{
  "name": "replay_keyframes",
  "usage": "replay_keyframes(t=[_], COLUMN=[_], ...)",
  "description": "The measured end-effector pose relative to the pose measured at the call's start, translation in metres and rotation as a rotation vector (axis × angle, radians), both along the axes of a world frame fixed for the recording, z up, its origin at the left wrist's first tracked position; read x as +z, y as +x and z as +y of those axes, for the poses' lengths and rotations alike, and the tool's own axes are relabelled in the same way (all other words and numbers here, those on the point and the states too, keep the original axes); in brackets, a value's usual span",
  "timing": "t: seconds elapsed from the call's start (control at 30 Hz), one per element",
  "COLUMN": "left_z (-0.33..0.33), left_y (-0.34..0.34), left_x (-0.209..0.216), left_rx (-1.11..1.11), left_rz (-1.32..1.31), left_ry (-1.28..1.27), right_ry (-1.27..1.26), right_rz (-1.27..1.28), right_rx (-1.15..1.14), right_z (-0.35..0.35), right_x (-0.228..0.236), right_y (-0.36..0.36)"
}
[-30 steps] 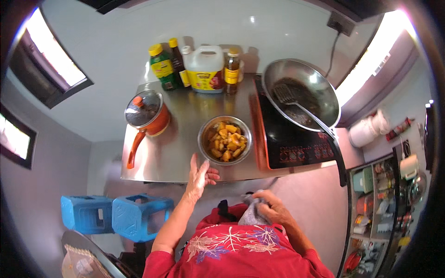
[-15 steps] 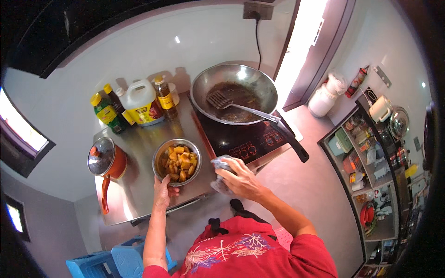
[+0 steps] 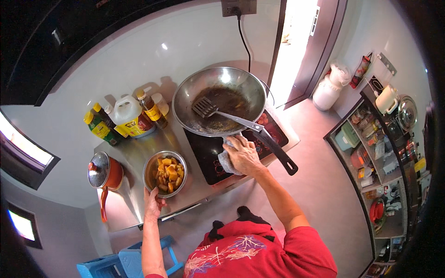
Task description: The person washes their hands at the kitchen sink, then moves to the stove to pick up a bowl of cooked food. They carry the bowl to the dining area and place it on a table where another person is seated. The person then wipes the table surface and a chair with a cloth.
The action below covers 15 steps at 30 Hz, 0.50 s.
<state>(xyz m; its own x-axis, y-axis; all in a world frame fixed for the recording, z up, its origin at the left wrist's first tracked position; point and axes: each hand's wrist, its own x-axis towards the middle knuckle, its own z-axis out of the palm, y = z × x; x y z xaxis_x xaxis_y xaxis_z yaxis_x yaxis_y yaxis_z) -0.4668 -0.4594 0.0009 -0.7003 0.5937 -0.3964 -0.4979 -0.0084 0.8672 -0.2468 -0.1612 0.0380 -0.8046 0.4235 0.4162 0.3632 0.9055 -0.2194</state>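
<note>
A metal bowl of glossy brown-yellow food chunks stands at the counter's front. My left hand grips its near side, thumb up against the wall and fingers curled by its base. In my right hand is a bunched grey cloth, pressed on the black cooktop just below the wok. The wok sits on the cooktop with brown sauce residue inside. A slotted spatula rests in it, its handle lying along the wok's black handle.
An orange saucepan with a glass lid stands at the counter's left. Several bottles, including a white jug, line the wall. Blue plastic stools are below the counter. A shelf unit and white canister stand right.
My right hand has moved the cloth from in front of the counter onto the cooktop below the wok. My left hand stays at the bowl. The whole view has shifted somewhat.
</note>
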Motion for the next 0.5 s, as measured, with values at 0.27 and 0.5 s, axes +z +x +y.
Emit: replay_keyframes(t=[0.27,0.5], left_z=[0.018,0.022], left_y=[0.006,0.038], left_x=[0.002,0.0], left_rx=[0.03,0.306], left_rz=[-0.048,-0.074], left_ry=[-0.047,-0.062], right_ry=[-0.056,-0.861], right_rz=[0.089,0.353], right_rx=[-0.178,-0.607], right_z=[0.148,0.161], right_x=[-0.029,-0.054], right_y=[0.093,0.212])
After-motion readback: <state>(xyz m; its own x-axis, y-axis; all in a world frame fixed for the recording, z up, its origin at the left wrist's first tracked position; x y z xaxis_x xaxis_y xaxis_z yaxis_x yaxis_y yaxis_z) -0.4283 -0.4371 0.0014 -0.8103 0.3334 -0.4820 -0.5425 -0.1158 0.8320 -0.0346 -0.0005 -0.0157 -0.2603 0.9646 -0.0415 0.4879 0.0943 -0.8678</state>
